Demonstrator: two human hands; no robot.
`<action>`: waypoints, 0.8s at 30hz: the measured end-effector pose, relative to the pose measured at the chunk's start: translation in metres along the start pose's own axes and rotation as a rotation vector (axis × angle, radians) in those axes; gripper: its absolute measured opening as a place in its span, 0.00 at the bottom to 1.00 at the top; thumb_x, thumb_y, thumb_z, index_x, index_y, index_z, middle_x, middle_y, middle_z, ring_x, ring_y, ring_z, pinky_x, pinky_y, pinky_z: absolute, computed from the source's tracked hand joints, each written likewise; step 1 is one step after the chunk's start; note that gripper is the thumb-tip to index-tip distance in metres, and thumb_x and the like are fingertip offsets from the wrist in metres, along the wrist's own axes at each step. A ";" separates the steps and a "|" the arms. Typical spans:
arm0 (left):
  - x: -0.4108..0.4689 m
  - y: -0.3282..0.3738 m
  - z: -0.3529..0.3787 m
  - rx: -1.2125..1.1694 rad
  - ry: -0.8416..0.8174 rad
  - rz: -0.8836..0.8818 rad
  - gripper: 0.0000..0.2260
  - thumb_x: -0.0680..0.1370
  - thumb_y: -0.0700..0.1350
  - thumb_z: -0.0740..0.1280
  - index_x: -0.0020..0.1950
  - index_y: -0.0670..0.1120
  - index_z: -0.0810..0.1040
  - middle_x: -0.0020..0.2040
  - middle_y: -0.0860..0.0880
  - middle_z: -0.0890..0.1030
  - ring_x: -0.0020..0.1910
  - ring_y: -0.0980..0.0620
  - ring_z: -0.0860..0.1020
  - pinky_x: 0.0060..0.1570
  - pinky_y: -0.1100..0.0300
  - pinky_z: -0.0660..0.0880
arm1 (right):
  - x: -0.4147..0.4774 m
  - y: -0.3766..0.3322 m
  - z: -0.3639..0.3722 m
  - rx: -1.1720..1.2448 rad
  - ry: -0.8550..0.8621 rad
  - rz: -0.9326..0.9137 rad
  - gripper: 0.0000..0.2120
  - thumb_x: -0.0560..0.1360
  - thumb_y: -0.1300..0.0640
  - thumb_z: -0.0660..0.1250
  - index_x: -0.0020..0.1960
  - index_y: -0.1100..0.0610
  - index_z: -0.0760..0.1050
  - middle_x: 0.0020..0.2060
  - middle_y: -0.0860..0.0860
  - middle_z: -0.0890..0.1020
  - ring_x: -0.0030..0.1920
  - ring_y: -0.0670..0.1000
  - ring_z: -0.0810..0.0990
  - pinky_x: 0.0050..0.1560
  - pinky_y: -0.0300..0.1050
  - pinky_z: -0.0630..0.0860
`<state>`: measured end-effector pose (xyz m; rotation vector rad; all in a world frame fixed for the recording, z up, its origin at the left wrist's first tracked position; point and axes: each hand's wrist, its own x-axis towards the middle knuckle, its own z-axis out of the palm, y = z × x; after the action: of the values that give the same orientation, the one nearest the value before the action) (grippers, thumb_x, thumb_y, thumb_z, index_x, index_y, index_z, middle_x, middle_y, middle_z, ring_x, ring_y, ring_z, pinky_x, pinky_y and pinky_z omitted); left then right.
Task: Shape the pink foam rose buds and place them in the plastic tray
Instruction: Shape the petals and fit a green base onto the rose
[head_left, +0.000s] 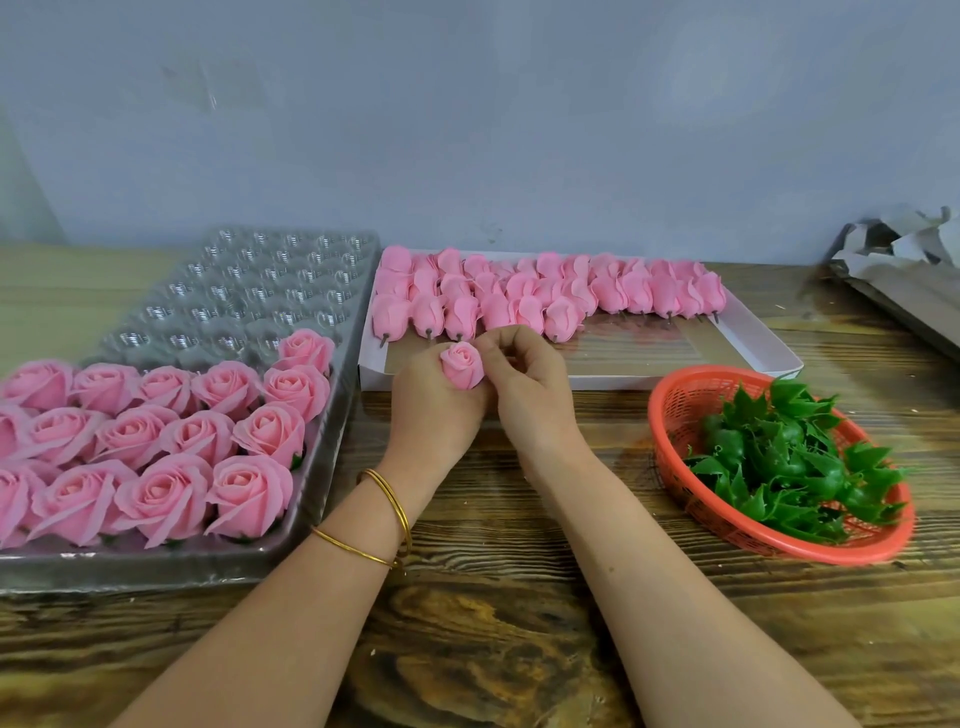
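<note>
We grip a bud (461, 365) w/ left hand (434, 415); right hand (532, 389) pinches its petal. Tray (234, 291) at left is approx. half filled w/ roses (161, 488).

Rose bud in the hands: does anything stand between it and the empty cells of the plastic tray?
Nothing blocks it. The left hand and right hand hold the rose bud just right of the plastic tray; only the end finished rose lies sideways between it and the empty cells, passable from above.
</note>
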<state>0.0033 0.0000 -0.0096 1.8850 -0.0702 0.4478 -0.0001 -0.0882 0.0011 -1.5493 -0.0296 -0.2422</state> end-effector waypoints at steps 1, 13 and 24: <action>0.000 0.001 0.000 -0.011 -0.005 0.014 0.12 0.72 0.39 0.72 0.34 0.54 0.76 0.32 0.56 0.79 0.33 0.56 0.78 0.34 0.62 0.75 | 0.001 -0.001 -0.002 0.019 0.020 -0.003 0.04 0.79 0.64 0.64 0.49 0.64 0.77 0.43 0.59 0.80 0.44 0.52 0.76 0.47 0.49 0.74; -0.001 -0.001 0.004 -0.100 -0.267 0.048 0.12 0.68 0.38 0.76 0.50 0.47 0.82 0.42 0.52 0.84 0.46 0.54 0.82 0.46 0.59 0.78 | 0.005 -0.010 -0.018 0.204 -0.254 -0.034 0.06 0.76 0.65 0.68 0.43 0.60 0.82 0.38 0.49 0.85 0.42 0.45 0.83 0.46 0.38 0.78; -0.003 -0.001 0.001 -0.286 -0.293 -0.056 0.12 0.69 0.36 0.73 0.39 0.54 0.83 0.34 0.55 0.84 0.36 0.60 0.82 0.36 0.69 0.75 | 0.006 -0.009 -0.027 0.211 -0.368 0.039 0.07 0.74 0.67 0.69 0.49 0.59 0.83 0.39 0.50 0.86 0.43 0.44 0.83 0.43 0.36 0.79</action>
<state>0.0011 -0.0011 -0.0112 1.6525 -0.2622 0.1117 0.0003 -0.1153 0.0107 -1.3644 -0.3046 0.0783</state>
